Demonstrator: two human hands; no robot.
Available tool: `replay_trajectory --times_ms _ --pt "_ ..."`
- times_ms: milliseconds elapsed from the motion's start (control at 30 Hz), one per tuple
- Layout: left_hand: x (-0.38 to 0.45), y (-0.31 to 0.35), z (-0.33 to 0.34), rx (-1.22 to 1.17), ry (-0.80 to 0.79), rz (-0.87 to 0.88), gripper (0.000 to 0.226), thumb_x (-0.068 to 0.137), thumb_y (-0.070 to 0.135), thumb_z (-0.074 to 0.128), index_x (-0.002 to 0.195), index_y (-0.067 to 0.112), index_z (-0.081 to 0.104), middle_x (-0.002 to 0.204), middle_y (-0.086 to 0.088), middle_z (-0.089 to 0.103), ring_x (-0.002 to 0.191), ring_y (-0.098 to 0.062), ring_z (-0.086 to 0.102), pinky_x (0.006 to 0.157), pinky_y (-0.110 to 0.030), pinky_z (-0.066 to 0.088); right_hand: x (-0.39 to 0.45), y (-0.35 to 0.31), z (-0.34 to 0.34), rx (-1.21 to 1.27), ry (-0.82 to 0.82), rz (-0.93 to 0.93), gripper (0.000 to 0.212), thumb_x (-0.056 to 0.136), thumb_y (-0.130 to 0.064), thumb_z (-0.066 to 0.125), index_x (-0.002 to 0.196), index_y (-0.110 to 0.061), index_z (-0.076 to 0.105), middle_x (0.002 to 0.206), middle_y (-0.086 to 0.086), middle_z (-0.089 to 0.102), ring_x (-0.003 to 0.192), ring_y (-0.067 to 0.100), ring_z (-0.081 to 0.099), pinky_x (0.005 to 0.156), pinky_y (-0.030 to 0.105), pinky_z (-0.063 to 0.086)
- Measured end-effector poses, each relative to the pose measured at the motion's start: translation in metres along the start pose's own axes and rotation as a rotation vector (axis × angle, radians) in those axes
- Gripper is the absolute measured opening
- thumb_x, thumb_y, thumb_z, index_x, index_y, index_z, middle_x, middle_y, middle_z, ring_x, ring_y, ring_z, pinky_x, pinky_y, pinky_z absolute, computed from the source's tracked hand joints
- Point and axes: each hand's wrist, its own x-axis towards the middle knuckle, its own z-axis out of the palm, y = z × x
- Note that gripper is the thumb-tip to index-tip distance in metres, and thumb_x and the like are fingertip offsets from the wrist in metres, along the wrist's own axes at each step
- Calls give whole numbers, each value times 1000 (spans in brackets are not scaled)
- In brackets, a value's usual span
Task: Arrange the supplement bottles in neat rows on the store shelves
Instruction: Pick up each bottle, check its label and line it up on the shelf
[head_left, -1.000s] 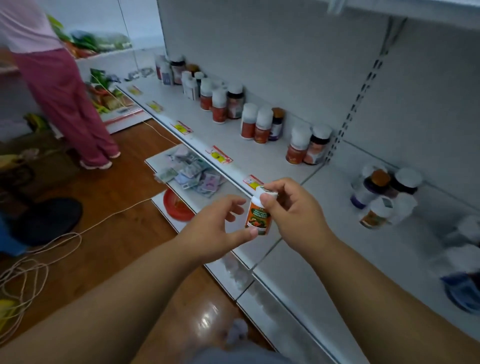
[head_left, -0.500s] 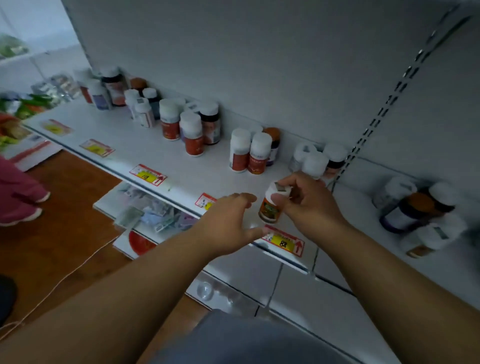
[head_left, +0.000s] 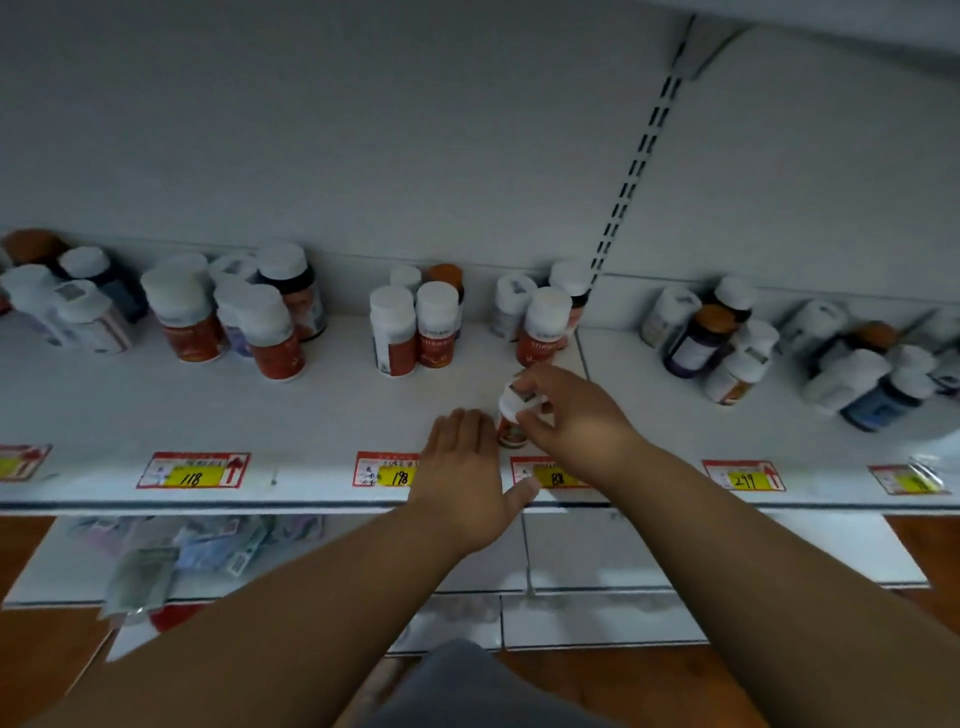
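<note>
Bottle (head_left: 511, 423) is sitting at the shelf (head_left: 322, 415) front, just behind the 88 tag (head_left: 551, 474), and looks to be touching down or nearly so; we can't tell if the base is fully seated. We're pinching its white cap with the right hand (head_left: 569, 415), fingers curled over the top. Left hand (head_left: 465, 475) is lying flat and relaxed just beside the bottle, holding nothing, fingers straight over the shelf edge.

Judgement: we're placing this one in front of the red-label bottle (head_left: 543, 327), starting a forward row.

Risks from here:
- We're gripping by the cap only, so the bottle is free to swing or tilt; letting go while it's tilted is likely tipping it.
- It's sitting near the front lip. A nudge from the left hand while pulling away is probably sending it off the edge.
- Pushing it back too fast is risking a knock into the red-label bottle and the white one (head_left: 511, 306) behind, which are already packed loosely.
- Row alignment is looking off: the pair (head_left: 415, 332) to the left is standing farther back, so we're needing to slide back, not just drop.
</note>
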Motion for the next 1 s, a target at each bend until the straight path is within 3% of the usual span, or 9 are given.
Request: replay_trajectory --times_ms 100,333,433,567,733,900,1000 --pt "2 -2 1 6 47 12 86 84 72 29 141 8 37 137 -11 42 127 -30 34 114 -44 22 1 -2 0 -25 3 8 28 87 -19 63 114 -19 56 115 0 62 94 16 56 81 31 46" --pt "1 -1 1 37 -39 -32 93 85 74 26 149 7 22 154 -14 26 141 -31 21 119 -44 11 -7 -4 1 -6 33 10 31 87 -18 64 118 -18 56 116 2 58 99 18 56 80 26 43" --pt "-8 5 -18 -13 -3 -68 85 82 71 43 140 9 38 143 -12 41 129 -29 37 111 -39 29 -18 -5 -10 -19 96 -41 44 86 -19 66 128 -13 53 126 7 54 112 22 52 93 26 42" --pt "-41 33 -39 -122 232 -88 56 82 54 53 120 13 57 115 -6 58 102 -24 53 90 -38 46 -58 14 -46 -19 243 -20 45 86 -25 65 128 -17 52 129 3 52 116 14 48 93 14 30" --pt "-35 141 -45 -227 262 110 44 83 37 67 119 14 59 115 -4 59 104 -24 54 90 -38 46 -139 64 -110 33 343 43 40 89 -28 63 127 -21 52 122 -8 50 113 10 49 94 28 44" --pt "-3 289 -30 -327 255 264 39 81 34 61 115 15 60 111 -4 60 100 -24 55 89 -37 45 -236 149 -196 -29 437 158 35 88 -29 64 122 -25 55 108 -17 50 96 -4 45 85 21 40" --pt "20 370 -19 -353 250 336 37 85 36 61 116 17 60 112 -1 59 102 -21 52 88 -34 42 -283 199 -243 -61 475 250 30 88 -30 64 117 -24 57 105 -13 57 95 1 52 85 23 45"
